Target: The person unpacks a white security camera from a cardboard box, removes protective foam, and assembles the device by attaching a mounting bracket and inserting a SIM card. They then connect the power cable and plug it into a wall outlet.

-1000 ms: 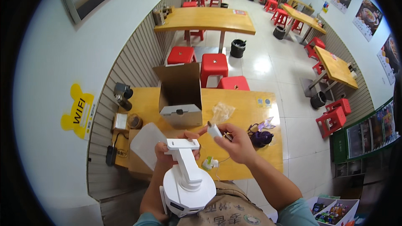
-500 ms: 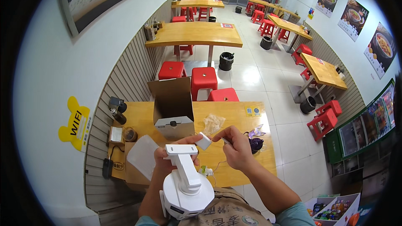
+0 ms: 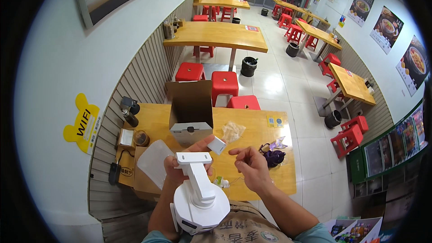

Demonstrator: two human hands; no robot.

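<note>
My left hand (image 3: 173,166) is wrapped round the arm of a white security camera (image 3: 201,204), whose flat mounting plate (image 3: 193,158) faces up. The octagonal body hangs close to my apron. At the tip of that hand's outstretched forefinger is a small white rectangular block (image 3: 217,145). To the right, my right hand (image 3: 252,167) hovers over the table, apart from the block. Its forefinger is stretched out and thumb apart, with nothing visible between them. Below the hands are a green-and-white connector (image 3: 221,182) and a thin wire. The camera hides part of my left hand.
An open cardboard box (image 3: 191,130) stands on the wooden table (image 3: 281,175), beside crumpled clear plastic (image 3: 233,131) and a dark purple bundle (image 3: 273,157). Left are a white sheet (image 3: 154,164), a brown jar (image 3: 141,138) and a bottle (image 3: 130,118). Red stools (image 3: 224,83) stand beyond.
My right hand has moved away from the small white block and its fingers have spread. My left hand still holds the camera. The view has shifted slightly.
</note>
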